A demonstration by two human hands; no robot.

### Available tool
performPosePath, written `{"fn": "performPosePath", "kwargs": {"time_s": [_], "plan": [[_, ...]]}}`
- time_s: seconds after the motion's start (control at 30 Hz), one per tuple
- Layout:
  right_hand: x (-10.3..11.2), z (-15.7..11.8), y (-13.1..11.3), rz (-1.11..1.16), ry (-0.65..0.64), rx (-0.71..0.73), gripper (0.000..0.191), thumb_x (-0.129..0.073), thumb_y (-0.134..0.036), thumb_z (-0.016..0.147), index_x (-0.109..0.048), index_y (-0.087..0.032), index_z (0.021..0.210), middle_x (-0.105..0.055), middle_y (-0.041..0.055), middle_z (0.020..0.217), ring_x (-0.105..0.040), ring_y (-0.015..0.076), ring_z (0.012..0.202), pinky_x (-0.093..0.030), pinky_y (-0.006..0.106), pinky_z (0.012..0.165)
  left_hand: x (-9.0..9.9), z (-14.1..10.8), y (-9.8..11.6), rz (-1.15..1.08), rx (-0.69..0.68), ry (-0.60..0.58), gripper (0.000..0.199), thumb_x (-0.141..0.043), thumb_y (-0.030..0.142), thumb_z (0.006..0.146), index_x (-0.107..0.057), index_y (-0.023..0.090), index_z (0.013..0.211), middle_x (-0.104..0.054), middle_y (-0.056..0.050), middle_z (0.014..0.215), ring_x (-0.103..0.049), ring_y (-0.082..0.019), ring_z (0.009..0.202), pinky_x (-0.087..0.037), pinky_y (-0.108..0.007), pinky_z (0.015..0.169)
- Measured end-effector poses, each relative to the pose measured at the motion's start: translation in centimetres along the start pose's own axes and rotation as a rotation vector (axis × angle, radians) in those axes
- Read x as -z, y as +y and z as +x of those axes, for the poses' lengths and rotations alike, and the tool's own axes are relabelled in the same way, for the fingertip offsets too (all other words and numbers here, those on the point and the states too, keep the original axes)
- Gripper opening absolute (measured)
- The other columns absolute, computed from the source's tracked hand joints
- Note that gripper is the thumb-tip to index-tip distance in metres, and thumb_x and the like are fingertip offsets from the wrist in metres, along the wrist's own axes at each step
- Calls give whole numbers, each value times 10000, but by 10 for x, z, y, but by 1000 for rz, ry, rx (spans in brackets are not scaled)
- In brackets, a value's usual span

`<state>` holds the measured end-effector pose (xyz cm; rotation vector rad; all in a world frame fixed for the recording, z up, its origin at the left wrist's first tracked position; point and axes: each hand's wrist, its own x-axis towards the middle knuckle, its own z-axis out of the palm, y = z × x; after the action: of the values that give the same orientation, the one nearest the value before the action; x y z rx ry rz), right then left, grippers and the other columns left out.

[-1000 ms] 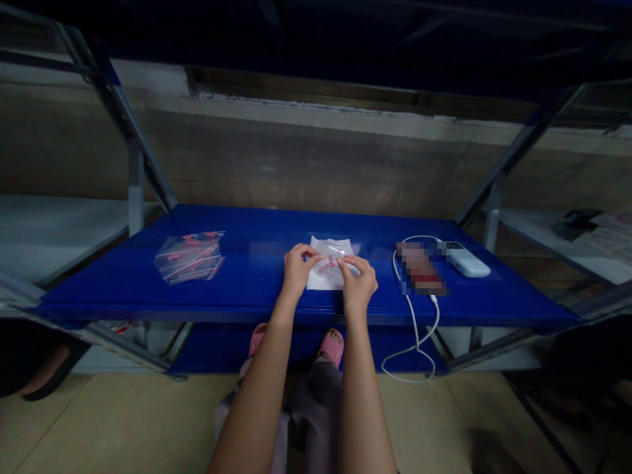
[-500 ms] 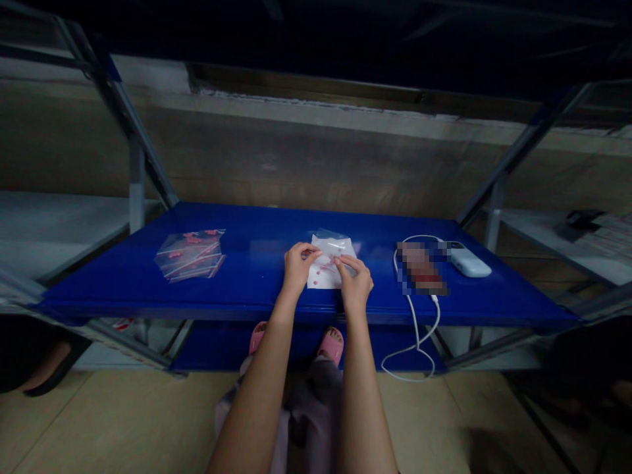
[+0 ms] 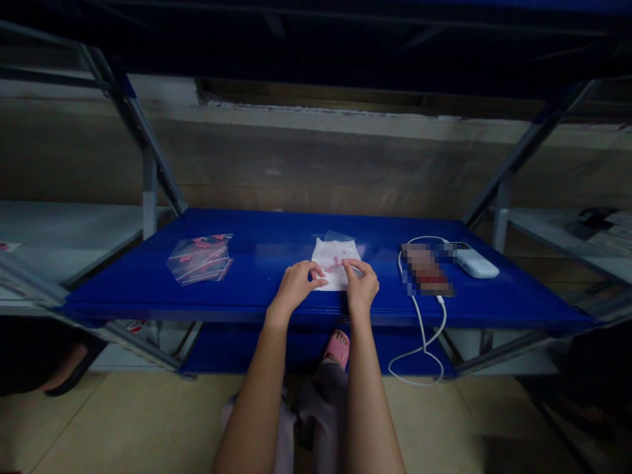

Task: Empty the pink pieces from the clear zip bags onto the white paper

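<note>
On the blue steel shelf (image 3: 261,243), a clear plastic bag (image 3: 340,236) lies over a white sheet (image 3: 330,253), with small pink pieces showing through at its middle. My right hand (image 3: 361,284) has its fingertips pinched on the bag's lower right part. My left hand (image 3: 299,284) is curled at the lower left edge of the sheet, and I cannot tell if it grips anything. Farther left lies a flat pile of clear zip bags (image 3: 200,259) holding pink pieces, out of reach of either hand's fingers.
A white power bank (image 3: 476,263) sits at the shelf's right with a white cable (image 3: 419,316) trailing over the front edge. Beside it lies a pixelated object (image 3: 427,270). Grey metal uprights (image 3: 149,191) frame the shelf, and a lower blue shelf (image 3: 237,352) runs below.
Both hands have drawn back toward the shelf's front edge, and the left hand has slid down off the bag's upper part. The view has shifted slightly, and one pink slipper is now hidden.
</note>
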<state>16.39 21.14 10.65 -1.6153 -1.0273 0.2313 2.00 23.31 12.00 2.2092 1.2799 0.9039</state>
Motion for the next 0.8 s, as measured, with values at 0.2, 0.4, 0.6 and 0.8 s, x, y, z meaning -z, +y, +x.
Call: {"fn": "performPosePath", "kwargs": {"time_s": [0.2, 0.4, 0.6, 0.8], "plan": [[0, 0, 1, 6, 11, -12, 165, -593, -297, 724, -699, -171, 740, -687, 67, 892, -592, 218, 870, -393, 313, 797, -8, 5, 1, -5, 13, -6, 41, -655, 181, 727, -623, 161, 743, -575, 6, 661, -510, -122, 632, -336, -214, 598], [0, -1, 0, -30, 21, -9, 175, -575, -311, 739, -698, -186, 743, -683, 66, 900, -587, 221, 860, -381, 310, 778, -8, 7, 4, -11, 43, 21, 146, -536, 205, 822, -605, 140, 712, -592, -17, 659, -507, -124, 610, -333, -220, 581], [-1, -1, 1, -34, 31, -12, 176, -589, -328, 723, -690, -185, 721, -681, 73, 870, -581, 229, 831, -369, 313, 758, -5, 6, -5, -135, 59, -56, 141, -702, 213, 677, -610, 129, 744, -569, -2, 677, -502, -115, 615, -360, -208, 582], [-1, -1, 1, -5, 43, -41, 207, -570, -352, 725, -678, -177, 737, -681, 82, 862, -580, 232, 830, -371, 322, 763, -5, 6, -6, -119, 31, -50, 82, -682, 161, 688, -614, 136, 725, -552, 1, 692, -505, -111, 641, -362, -207, 603]]}}
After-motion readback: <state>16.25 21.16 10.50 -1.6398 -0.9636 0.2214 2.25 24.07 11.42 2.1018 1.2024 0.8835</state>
